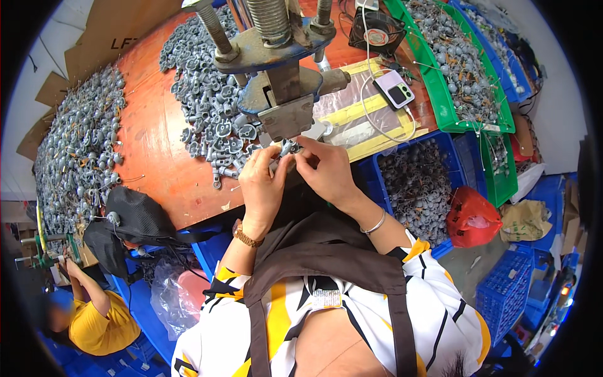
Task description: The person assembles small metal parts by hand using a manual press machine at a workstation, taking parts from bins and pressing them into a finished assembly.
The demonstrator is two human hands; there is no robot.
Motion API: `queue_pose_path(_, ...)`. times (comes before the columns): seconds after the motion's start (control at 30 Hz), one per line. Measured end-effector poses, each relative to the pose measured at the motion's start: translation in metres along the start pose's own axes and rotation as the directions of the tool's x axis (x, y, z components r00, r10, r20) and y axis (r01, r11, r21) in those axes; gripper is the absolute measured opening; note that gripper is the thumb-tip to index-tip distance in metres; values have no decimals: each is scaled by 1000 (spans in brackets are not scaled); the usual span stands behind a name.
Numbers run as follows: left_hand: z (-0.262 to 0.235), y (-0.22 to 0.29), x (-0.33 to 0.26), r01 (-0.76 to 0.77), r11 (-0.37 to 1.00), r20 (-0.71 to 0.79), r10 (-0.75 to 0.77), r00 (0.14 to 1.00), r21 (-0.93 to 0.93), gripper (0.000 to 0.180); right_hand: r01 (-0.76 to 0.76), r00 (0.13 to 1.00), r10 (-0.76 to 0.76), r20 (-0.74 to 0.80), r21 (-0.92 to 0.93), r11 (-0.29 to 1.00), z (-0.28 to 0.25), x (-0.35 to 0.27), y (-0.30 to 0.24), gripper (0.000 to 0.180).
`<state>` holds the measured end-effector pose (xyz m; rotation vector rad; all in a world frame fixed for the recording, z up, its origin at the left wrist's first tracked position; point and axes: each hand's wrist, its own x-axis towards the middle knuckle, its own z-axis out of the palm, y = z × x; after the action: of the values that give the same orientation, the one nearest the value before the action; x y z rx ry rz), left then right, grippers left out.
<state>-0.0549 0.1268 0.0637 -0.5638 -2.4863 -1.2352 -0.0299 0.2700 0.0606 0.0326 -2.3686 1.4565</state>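
Observation:
Just below the metal head of a bench press (pixel 286 116), both my hands meet at a small grey plastic part (pixel 289 148). My left hand (pixel 260 179) pinches it from the left, thumb and forefinger closed. From the other side my right hand (pixel 330 169) has its thumb and fingertips closed on the same part. The part's far side is partly hidden by the fingers and the press. Loose grey plastic fittings (pixel 213 94) lie in a heap on the orange tabletop (pixel 147 119), beyond my left hand.
At left rises a big pile of grey parts (pixel 81 138). Green trays (pixel 461 69) and a blue crate (pixel 468 160) of parts stand right. A small fan (pixel 377 34) and a cabled power bank (pixel 394 90) sit behind. Another person (pixel 103 320) works at lower left.

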Motion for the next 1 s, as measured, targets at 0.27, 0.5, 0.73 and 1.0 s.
queue_pose_path(0.27, -3, 7, 7, 75, 995, 88, -70, 994, -64, 18, 63, 998, -57, 34, -207, 976, -12, -10, -12, 29)
queue_pose_path(0.5, -11, -3, 13, -17, 998, 153, 27, 988, -64, 20, 6, 1000, -1, 28, -180, 984, -90, 62, -6, 17)
queue_pose_path(0.73, 4, 7, 6, 64, 998, 34, -64, 997, -10, 16, 38, 969, -152, 196, 488, 872, -81, 198, -34, 31)
queue_pose_path(1.0, 2, 3, 1, 27, 999, -37, -26, 999, 20, 13, 610, 790, -602, -116, 46, 791, -106, 35, -81, 34)
